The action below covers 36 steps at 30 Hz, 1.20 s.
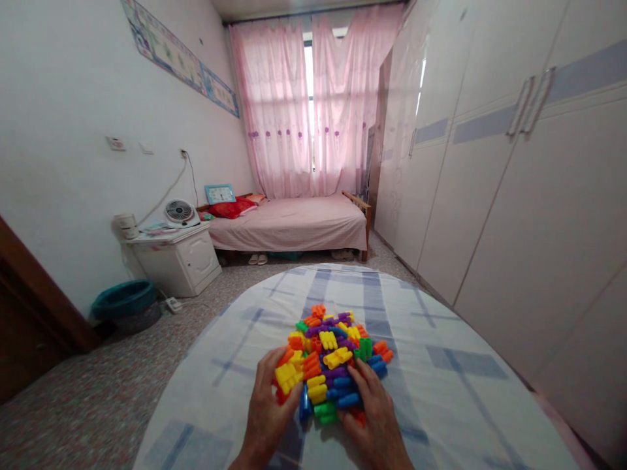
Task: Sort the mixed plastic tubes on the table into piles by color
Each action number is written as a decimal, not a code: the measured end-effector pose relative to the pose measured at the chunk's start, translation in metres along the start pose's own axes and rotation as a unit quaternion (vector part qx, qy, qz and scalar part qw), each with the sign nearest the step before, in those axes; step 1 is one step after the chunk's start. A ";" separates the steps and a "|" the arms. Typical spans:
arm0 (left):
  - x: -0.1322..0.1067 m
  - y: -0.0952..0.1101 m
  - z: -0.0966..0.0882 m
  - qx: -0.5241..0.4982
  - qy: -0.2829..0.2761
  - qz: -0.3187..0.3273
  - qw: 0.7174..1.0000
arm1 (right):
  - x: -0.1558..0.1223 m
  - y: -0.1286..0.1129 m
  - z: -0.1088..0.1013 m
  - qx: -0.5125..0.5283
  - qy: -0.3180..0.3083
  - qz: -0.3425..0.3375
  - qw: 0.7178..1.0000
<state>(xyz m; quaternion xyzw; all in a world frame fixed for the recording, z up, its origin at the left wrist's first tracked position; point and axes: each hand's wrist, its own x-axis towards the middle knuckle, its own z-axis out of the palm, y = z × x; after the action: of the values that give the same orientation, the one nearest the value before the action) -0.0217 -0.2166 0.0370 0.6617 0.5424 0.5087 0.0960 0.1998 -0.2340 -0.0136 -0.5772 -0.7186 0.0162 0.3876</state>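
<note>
A heap of small plastic building blocks [329, 356] in orange, yellow, purple, blue and green lies on a bed covered by a white sheet with blue checks [441, 365]. My left hand [267, 408] rests against the near left side of the heap, fingers touching yellow and orange blocks. My right hand [375, 411] lies on the near right side, fingers spread over blue and green blocks. Neither hand lifts a block; both press on the pile.
A tall white wardrobe [514, 196] runs along the right. Across the floor stand a pink bed [294, 225] under pink curtains, a white nightstand [179, 258] with a small fan [179, 213], and a teal basin [122, 299]. A brown door edge [29, 307] is at left.
</note>
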 end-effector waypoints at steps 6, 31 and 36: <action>0.053 0.037 0.024 0.020 -0.101 0.093 0.990 | 0.001 0.001 0.002 -0.005 0.013 -0.009 1.000; 0.083 -0.059 0.062 0.009 -0.196 -0.002 0.981 | 0.000 0.001 -0.003 -0.005 -0.002 -0.010 1.000; 0.094 -0.045 0.064 -0.016 -0.178 -0.040 0.983 | 0.000 0.002 -0.003 -0.013 0.002 -0.019 1.000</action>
<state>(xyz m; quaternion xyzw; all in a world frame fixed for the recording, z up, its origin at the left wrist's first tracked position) -0.0098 -0.0949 0.0303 0.7181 0.5340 0.3871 0.2220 0.2027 -0.2346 -0.0129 -0.5685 -0.7288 -0.0018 0.3817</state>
